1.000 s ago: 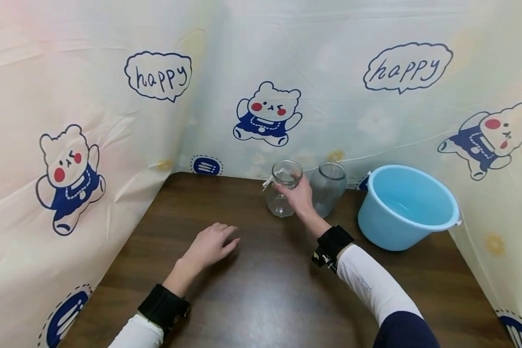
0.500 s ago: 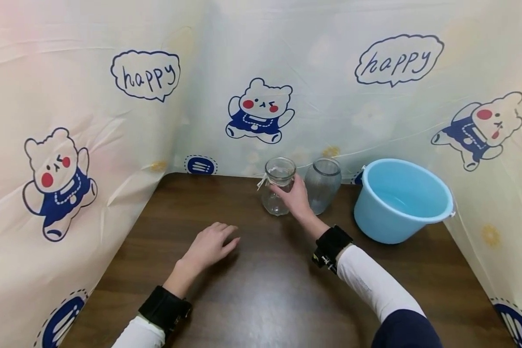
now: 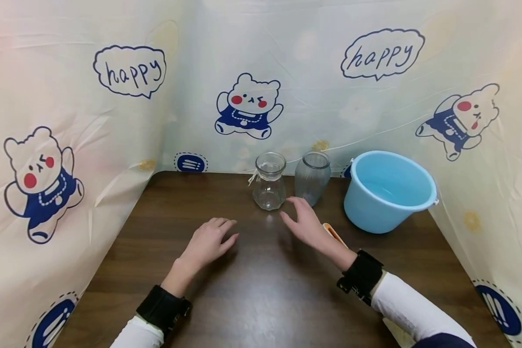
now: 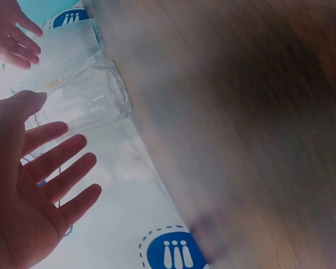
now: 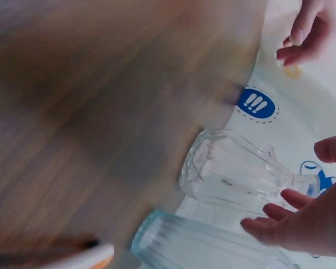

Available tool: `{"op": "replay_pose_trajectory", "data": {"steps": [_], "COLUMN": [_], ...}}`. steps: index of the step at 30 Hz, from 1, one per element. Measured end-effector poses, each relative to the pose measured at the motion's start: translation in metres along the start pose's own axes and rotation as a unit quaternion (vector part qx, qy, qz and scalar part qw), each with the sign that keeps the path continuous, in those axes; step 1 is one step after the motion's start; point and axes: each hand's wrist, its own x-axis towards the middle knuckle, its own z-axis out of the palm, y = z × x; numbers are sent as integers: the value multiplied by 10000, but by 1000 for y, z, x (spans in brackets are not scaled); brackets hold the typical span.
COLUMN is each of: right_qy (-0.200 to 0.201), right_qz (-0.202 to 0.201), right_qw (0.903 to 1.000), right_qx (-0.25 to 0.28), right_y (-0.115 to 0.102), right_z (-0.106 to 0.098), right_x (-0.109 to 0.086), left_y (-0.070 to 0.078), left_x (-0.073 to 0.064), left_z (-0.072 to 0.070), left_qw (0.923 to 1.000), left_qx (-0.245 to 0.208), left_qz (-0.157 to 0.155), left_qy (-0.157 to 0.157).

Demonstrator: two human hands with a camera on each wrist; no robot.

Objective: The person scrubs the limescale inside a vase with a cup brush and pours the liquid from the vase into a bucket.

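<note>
- The right hand (image 3: 306, 223) grasps nothing: its fingers are loosely bent, thumb apart, just in front of the 2 glass vessels. Whether a fingertip touches glass I cannot tell.
- The left hand (image 3: 208, 242) is likewise released, fingers relaxed and palm turned down, over the left-centre of the worktop (image 3: 178, 203), well apart from the glass.
- The clear vase (image 3: 269, 193) stands upright near the middle of the worktop's far edge, just beyond the right fingertips, with a pale tie (image 3: 253, 179) round its neck.
- It should be stiff, smooth and breakable, probably slippery if damp, and fairly light with nothing seen inside. The narrowed neck under the flared rim looks the surest hold for 1 hand; a second hand under the faceted base would steady it.
- The bluish vase (image 3: 314, 180), also upright, is just right of it along the far edge. Its rounded shoulders offer less to hook on, so a full wrap round the body seems safer; knocking the 2 together could chip them.
- An orange-and-white object (image 3: 334, 234) lies partly hidden behind the right wrist.
- The blue bucket (image 3: 387, 203) stands towards the worktop's far right corner, likely light, flexible plastic.
</note>
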Motion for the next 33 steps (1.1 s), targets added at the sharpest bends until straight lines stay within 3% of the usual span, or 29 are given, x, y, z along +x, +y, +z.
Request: {"op": "replay_pose_trajectory", "data": {"steps": [9,12,17,25,29,33], "right_qy": [83,264,541,416,435,473], "right_qz": [-306,-424,-553,-473,-420,-443], "right_qw": [9962,9901,9744,9763,9779,9772], "right_qx": [-807,-1314,-2112,-2072,-2003,-2024], "right_y": [8,10,17,27,31,35], "right_z": [-9,-11,-14,-15,-15,-14], "right_x": [-38,-48,-64,-81,-83,-87], "left_y": [4,6,9,10,12,17], "left_x": [-2,-2,-3,-3,-2,4], "left_z": [1,-1,-1,0,1,3], "left_qw": [9995,9995,9994,9989,9992,9996], "left_qx": [27,76,70,154,211,158], "left_qz": [51,-24,-332,-411,-341,-120], "left_qy": [297,311,47,-171,-83,205]}}
